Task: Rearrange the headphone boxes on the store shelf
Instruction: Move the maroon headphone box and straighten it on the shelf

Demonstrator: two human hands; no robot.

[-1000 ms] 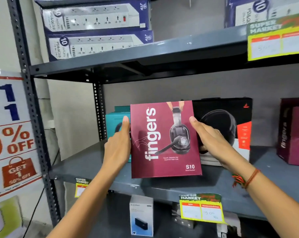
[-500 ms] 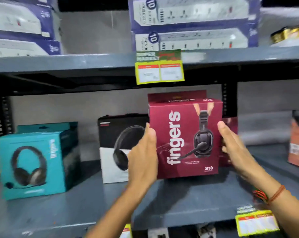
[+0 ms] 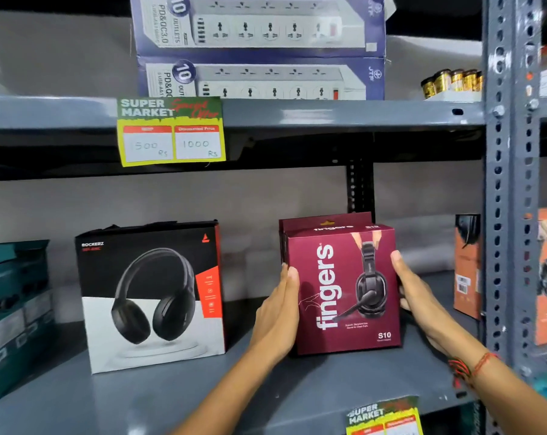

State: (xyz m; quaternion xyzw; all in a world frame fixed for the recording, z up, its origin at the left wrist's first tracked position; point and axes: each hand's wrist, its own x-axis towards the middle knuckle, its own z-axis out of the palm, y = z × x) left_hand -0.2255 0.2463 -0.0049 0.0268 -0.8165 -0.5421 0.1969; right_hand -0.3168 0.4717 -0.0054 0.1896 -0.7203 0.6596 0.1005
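A maroon "fingers" headphone box [image 3: 341, 287] stands upright on the grey shelf [image 3: 203, 394], right of centre. My left hand [image 3: 278, 312] presses flat on its left side and my right hand [image 3: 413, 293] on its right side. A second maroon box [image 3: 313, 220] stands directly behind it, only its top showing. A black and white Rockerz headphone box [image 3: 153, 296] stands to the left, apart from my left hand. A teal headphone box [image 3: 14, 318] sits at the far left edge.
An orange box [image 3: 467, 265] stands at the shelf's right end by the perforated upright [image 3: 504, 215]. The shelf above carries power strip boxes [image 3: 256, 45] and small gold cans [image 3: 451, 81]. Yellow price tags [image 3: 171, 133] hang on the shelf edges.
I have carried the maroon box rightwards past the black and white box and set it down in front of the other maroon box. Both hands still hold its sides.
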